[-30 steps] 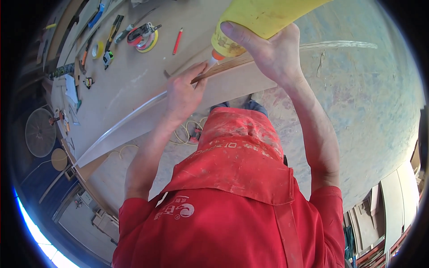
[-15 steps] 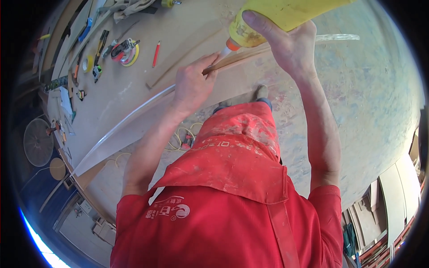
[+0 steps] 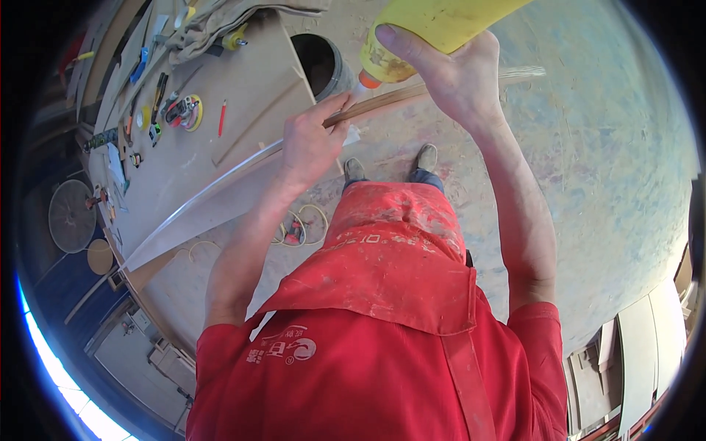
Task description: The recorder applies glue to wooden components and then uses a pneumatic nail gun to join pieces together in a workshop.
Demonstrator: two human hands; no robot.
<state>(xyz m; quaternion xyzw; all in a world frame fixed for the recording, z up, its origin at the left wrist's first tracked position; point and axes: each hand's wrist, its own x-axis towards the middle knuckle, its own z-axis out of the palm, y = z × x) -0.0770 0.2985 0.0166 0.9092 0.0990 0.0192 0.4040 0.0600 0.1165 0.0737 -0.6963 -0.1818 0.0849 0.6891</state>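
Observation:
Tilted nozzle-down, a yellow squeeze bottle (image 3: 437, 22) with an orange collar is gripped in my right hand (image 3: 465, 84). Its pale nozzle reaches the fingers of my left hand (image 3: 307, 151). Those fingers are closed around a long thin wooden strip (image 3: 386, 100), which extends right past the bottle and behind my right hand. To the left, a shiny white line (image 3: 209, 189) runs along the strip's edge over the workbench (image 3: 191, 162). Whether that line is glue or glare I cannot tell.
On the bench lie a red pencil (image 3: 222, 119), a round sander (image 3: 184, 112), a tape measure (image 3: 154, 132) and crumpled cloth (image 3: 213, 37). A dark bucket (image 3: 340, 77) stands beyond its edge. A cable (image 3: 316, 220) lies on the floor. Boards (image 3: 636, 353) lean at the lower right.
The view has shifted, bringing the bucket and both my shoes into sight. Both hands keep their holds, and the nozzle stays beside my left fingers.

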